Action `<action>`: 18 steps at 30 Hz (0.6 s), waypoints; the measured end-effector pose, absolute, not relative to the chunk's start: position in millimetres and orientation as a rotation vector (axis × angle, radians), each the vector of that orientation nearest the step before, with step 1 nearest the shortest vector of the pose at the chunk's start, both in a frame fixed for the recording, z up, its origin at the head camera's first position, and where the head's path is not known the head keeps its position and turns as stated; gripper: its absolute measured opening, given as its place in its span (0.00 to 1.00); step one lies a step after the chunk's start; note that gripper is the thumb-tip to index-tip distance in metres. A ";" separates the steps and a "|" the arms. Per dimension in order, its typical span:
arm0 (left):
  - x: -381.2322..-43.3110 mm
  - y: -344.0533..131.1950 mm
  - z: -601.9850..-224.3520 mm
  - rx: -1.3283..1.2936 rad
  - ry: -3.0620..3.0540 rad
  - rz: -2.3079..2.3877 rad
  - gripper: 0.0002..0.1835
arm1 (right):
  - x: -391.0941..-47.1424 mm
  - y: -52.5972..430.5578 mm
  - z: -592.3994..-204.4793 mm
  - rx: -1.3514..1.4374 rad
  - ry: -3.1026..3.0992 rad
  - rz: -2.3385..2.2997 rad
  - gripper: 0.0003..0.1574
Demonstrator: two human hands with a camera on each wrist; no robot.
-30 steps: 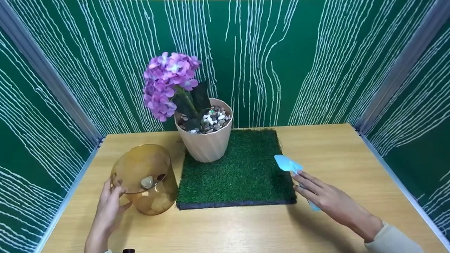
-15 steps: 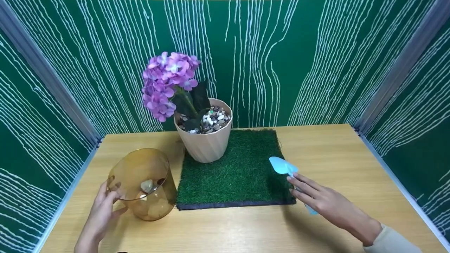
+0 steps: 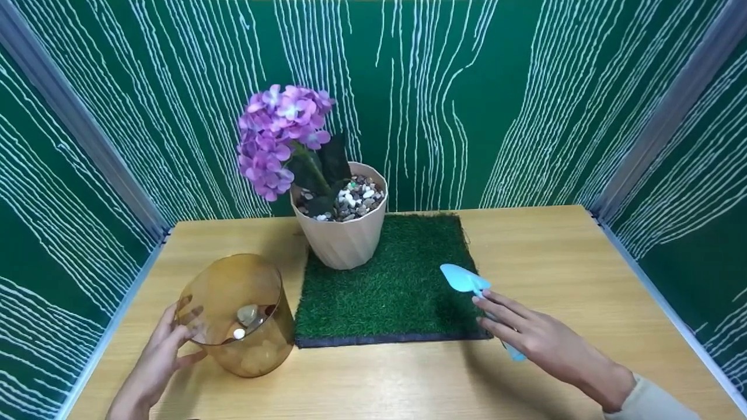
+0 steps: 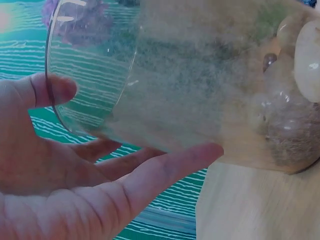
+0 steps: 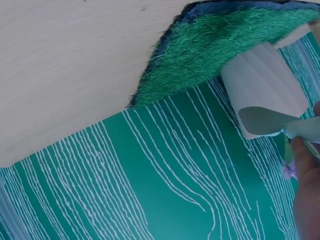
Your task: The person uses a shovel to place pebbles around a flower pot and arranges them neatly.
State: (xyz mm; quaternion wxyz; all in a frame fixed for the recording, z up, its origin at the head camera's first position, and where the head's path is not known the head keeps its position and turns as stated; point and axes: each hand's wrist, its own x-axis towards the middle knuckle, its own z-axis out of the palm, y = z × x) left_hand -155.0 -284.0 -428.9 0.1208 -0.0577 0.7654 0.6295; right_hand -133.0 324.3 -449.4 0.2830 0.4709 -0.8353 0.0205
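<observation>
On the left of the table, an amber clear vase [image 3: 257, 359] leans toward my left hand [image 3: 150, 361]. That hand grips it by the rim: in the left wrist view a fingertip [image 4: 64, 90] sits inside the rim and another digit lies along the outer wall. Several smooth stones [image 4: 287, 107] lie at the vase's bottom. My right hand [image 3: 537, 338] holds a light blue hand trowel [image 3: 462, 278] by its handle, over the right front of the grass mat [image 3: 391, 297]. The trowel's blade [image 5: 260, 120] points left and carries nothing visible in the head view.
A pale ribbed flowerpot [image 3: 344, 242] filled with pebbles [image 3: 362, 198] stands at the mat's back left corner. Purple artificial hydrangea blooms [image 3: 286, 137] rise from it. Green walls [image 3: 513, 87] with white lines enclose the wooden table [image 3: 373, 379].
My left hand has drawn the vase nearer the table's front, and its mouth tips further toward me. The right hand has shifted a little left and nearer with the trowel.
</observation>
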 end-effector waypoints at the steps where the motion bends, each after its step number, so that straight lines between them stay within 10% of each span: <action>1: -154.3 -285.1 -429.0 -0.162 2.233 1.833 0.38 | -133.1 323.4 -449.5 1.256 -2.227 0.068 0.32; 18: -144.6 -299.2 -434.7 -0.080 2.207 1.813 0.40 | -128.3 309.1 -438.0 1.226 -2.166 0.184 0.34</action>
